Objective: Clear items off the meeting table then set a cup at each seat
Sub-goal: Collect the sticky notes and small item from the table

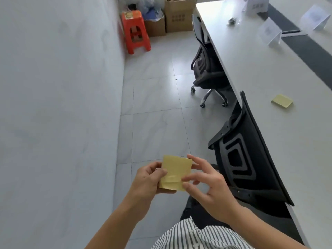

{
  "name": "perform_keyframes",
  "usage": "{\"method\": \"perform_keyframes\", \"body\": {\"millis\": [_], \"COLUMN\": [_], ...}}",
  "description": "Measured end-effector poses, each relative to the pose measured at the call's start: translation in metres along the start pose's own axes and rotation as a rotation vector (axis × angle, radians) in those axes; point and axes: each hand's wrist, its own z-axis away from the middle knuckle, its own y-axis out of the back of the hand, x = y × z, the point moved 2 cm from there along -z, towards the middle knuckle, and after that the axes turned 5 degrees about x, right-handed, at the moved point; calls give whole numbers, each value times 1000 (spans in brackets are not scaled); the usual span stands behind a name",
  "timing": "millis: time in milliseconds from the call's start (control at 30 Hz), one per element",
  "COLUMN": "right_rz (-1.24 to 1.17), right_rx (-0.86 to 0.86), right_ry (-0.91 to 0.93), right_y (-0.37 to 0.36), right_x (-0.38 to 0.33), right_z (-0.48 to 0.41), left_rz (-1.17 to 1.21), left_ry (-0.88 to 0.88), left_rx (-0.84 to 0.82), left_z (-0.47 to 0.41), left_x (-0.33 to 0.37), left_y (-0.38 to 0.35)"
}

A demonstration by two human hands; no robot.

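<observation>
Notepad (pixel 175 169) edges under left hand (pixel 147 180), right hand (pixel 210 184)

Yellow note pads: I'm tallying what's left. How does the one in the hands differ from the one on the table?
The held pad is gripped by the left hand and right hand; the table pad lies untouched on the table. The held pad tilts up; the table pad lies flat. Both are yellow.

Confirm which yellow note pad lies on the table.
The lone pad right of the near chair; the second pad is held between left hand and right hand.
</observation>
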Motion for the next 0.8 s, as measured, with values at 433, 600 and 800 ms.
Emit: {"method": "perform_keyframes", "body": {"millis": [433,600,800], "right_rz": [-377,-386,-351], "right_rx": [-47,67,186], "right_ry": [-303,-379,-445], "right_y": [-3,0,2], "right_x": [26,37,61], "right_z": [-227,-289,-365], "left_rz": [-37,-103,-302], "left_ry": [-116,-218,-455], "left_rx": [61,95,-84], "left_z": [-157,-213,-308], "left_x": [133,165,216], "left_y": [20,16,13]}}
